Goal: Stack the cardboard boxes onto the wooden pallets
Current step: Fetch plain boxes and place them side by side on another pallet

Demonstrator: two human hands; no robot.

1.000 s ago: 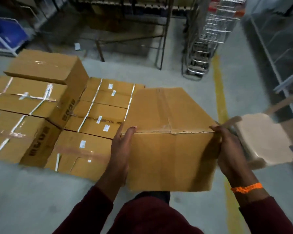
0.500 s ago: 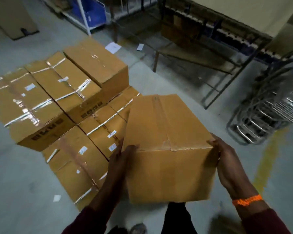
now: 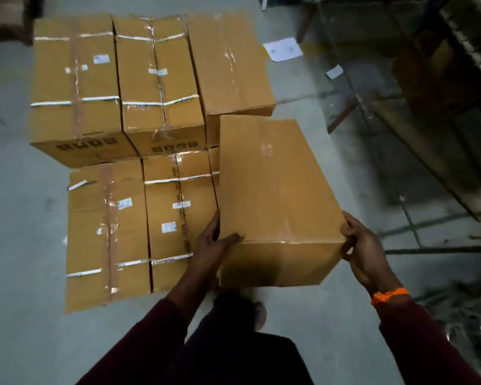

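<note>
I carry a plain brown cardboard box (image 3: 272, 190) in front of me, above the floor. My left hand (image 3: 214, 243) grips its near left corner with the thumb on top. My right hand (image 3: 364, 251) grips its near right corner, an orange band on that wrist. Just left of the carried box lies a stack of taped cardboard boxes (image 3: 139, 134): three in a taller far row (image 3: 156, 79), and a lower near row (image 3: 106, 232) in front. The carried box hangs over the right end of the lower row. No wooden pallet shows beneath the stack.
Grey concrete floor (image 3: 20, 315) surrounds the stack. A metal rack frame (image 3: 400, 129) stands to the right. Loose white papers (image 3: 282, 49) lie on the floor beyond the boxes. My foot (image 3: 258, 315) shows under the carried box.
The view has swung left and down, so the stack now lies straight ahead. The carried box has come closer to the stack's right side. Both hands keep their grip.
</note>
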